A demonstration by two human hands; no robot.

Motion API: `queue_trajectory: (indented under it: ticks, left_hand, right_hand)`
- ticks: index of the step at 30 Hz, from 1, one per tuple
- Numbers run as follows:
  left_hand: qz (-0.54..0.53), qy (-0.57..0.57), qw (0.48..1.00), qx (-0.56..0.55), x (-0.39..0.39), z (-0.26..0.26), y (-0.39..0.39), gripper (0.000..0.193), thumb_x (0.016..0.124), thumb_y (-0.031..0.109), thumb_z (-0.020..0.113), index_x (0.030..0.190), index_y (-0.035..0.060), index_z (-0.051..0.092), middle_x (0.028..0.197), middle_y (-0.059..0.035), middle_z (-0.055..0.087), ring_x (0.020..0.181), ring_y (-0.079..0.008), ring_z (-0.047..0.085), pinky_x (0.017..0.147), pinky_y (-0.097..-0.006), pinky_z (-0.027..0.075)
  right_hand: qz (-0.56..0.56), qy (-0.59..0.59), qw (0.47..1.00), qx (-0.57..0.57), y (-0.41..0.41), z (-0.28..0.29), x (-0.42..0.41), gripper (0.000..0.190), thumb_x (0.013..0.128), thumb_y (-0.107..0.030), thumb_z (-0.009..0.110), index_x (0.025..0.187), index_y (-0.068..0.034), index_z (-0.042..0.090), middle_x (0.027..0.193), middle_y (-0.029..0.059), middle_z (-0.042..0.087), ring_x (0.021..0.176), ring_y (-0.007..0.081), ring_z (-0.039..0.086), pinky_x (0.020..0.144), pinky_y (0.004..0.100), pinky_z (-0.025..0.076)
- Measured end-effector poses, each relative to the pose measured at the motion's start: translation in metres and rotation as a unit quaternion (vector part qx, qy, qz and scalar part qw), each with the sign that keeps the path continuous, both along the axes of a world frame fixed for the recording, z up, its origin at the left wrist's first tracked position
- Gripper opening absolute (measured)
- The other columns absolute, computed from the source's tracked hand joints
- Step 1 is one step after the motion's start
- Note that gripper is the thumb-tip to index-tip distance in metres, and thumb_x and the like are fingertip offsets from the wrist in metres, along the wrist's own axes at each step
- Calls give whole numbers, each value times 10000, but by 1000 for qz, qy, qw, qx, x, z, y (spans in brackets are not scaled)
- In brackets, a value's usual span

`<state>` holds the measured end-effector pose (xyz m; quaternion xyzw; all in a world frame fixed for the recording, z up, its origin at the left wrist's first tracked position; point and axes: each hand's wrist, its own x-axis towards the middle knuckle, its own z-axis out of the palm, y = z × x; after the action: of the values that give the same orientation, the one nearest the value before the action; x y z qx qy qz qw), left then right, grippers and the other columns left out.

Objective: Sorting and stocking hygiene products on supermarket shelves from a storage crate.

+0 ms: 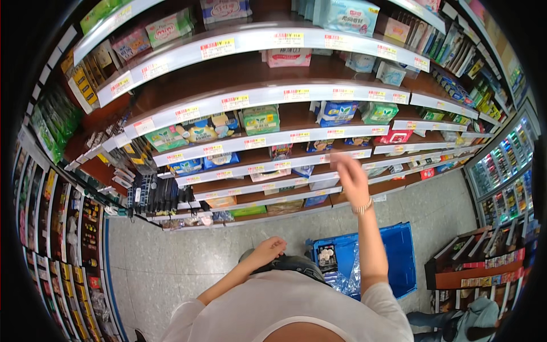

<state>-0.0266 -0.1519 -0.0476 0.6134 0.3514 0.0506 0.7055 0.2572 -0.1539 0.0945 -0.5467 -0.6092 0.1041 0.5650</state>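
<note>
My right hand (354, 181), with a bracelet (362, 207) at the wrist, is stretched forward in front of the lower shelves. Its fingertips are blurred near a price-label strip (295, 163), and whether they touch it cannot be told. Low over my thigh, my left hand (270, 250) has its fingers curled, with nothing visible in it. Above the right hand, a blue pack (337, 113) and a green pack (379, 113) of sanitary pads stand on a shelf. Beneath my right forearm sits a blue plastic crate (399, 256) holding clear plastic wrap (348, 278) and a dark printed package (327, 257).
Tall shelving with packaged goods (77, 239) stands at the left. Umbrellas (164, 190) hang at the lower left end of the shelves. A lit drinks cooler (504, 171) and a low display rack (474, 260) are at the right. Another person (476, 318) is at the lower right.
</note>
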Motion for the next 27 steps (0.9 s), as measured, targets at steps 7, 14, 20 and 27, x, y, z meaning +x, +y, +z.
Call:
queue_trajectory:
  ticks: [7,14,20,27]
  left_hand:
    - [72,-31,997,-24,-21,8,3,239,874,226,479,997,35,554,907,-69,589,791,-140,562,678,-251,456]
    - [161,-32,985,-47,-47,4,2,256,880,247,476,982,30,565,889,-58,594,780,-131,556,689,-243,451]
    - [192,-27,978,-82,-56,4,-1,269,883,251,469,997,22,553,911,-66,589,800,-135,552,704,-244,450]
    - [190,-28,977,-89,-49,7,3,256,881,244,475,992,27,552,904,-55,584,796,-121,548,691,-228,446]
  right_hand:
    - [-134,-287,936,156,161,115,28,398,804,-172,533,1132,35,440,1157,216,463,1111,352,421,925,387,347]
    - [-69,-78,991,-84,264,126,77,637,710,-406,643,1170,-17,435,1140,157,503,1052,271,478,887,333,372]
    - [-103,-202,972,-59,317,114,101,720,666,-551,616,1188,-80,458,1214,125,464,1150,277,402,970,343,302]
    - [-81,-168,982,-3,304,110,96,714,609,-540,673,1126,-78,499,1129,110,528,1082,259,468,932,340,350]
